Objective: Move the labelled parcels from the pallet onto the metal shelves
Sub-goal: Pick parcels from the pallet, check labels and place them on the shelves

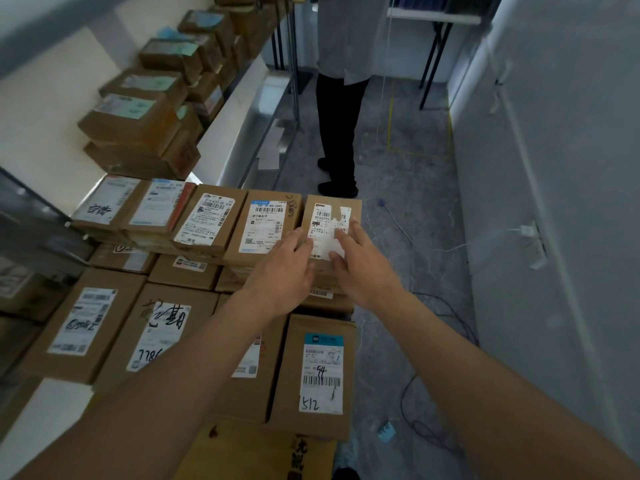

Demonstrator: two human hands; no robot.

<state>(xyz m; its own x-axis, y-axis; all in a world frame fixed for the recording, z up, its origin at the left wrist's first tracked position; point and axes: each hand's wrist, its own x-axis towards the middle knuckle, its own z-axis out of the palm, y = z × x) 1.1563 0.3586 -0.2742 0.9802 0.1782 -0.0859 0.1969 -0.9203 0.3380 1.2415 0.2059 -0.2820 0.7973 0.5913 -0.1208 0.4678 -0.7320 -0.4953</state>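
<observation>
Brown labelled parcels are stacked in rows below me. The far right parcel (pixel 332 211) of the top back row carries a torn white label. My left hand (pixel 282 271) reaches to its left near corner, fingers extended and touching the box. My right hand (pixel 362 263) lies flat on the label with straight fingers. Beside it in the same row sits a parcel with a blue-headed label (pixel 265 221). Nearer me lies a parcel marked 512 (pixel 317 375). The metal shelf (pixel 239 98) at the upper left holds several stacked parcels (pixel 133 123).
A person in a white coat and black trousers (pixel 337 133) stands in the aisle just beyond the stack. A grey wall (pixel 554 168) with a socket and cables runs along the right. Cables lie on the concrete floor (pixel 408 174). A black-legged table stands at the back.
</observation>
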